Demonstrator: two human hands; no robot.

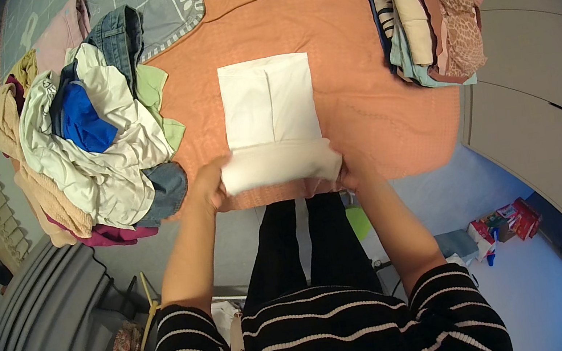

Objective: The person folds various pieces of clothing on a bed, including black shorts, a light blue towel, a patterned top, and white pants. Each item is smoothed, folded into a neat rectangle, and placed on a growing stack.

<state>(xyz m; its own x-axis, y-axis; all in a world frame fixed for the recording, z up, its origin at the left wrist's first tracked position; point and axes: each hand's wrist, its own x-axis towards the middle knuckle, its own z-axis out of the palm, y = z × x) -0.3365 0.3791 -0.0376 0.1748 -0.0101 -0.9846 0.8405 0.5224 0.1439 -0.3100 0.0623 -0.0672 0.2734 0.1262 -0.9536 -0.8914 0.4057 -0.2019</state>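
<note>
A white garment (269, 100), folded into a narrow upright strip, lies on the bed in front of me. Its near end is lifted and doubled over, slightly smeared by motion. At the left edge of that fold, my left hand (212, 183) pinches the cloth. My right hand (350, 164) grips the right edge, fingers closed round it. Parts of the fingers of both hands are hidden behind the cloth. The far half of the garment rests flat, with a seam or fold line running down its middle.
An orange bedcover (346, 77) spreads under everything. To the left sits a loose heap of clothes (103, 167), with jeans (116, 40) and a blue piece (87, 121). A folded stack (451, 16) lies at the right. A grey patterned blanket (159, 7) covers the far left.
</note>
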